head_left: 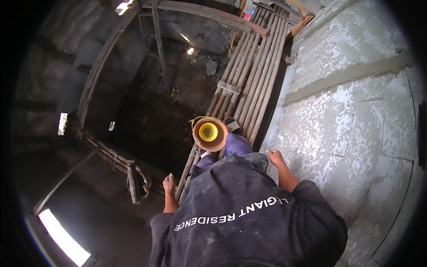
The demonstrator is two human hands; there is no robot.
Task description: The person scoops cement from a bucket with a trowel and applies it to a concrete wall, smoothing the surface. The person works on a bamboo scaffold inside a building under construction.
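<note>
My left hand (pixel 169 184) hangs in the air beyond the left edge of the pole walkway, its fingers curled in and nothing visible in them. On the other side, my right hand (pixel 275 157) is beside the plastered wall, also loosely closed with no object showing; whether it touches the wall I cannot tell. Between my legs and the walkway sits an orange-brown bucket (pixel 198 130) with a yellow handle. Inside it is a smaller yellow bowl-like container (pixel 208 132). Neither hand touches the bucket. My dark top hides part of the walkway.
The walkway of long poles (pixel 267 66) runs ahead, with a short wooden crosspiece (pixel 229 87) on it. A beam (pixel 209 14) crosses farther off. At left the floor drops to a dark lower level (pixel 178 102). A patchy grey wall (pixel 342 115) rises at right.
</note>
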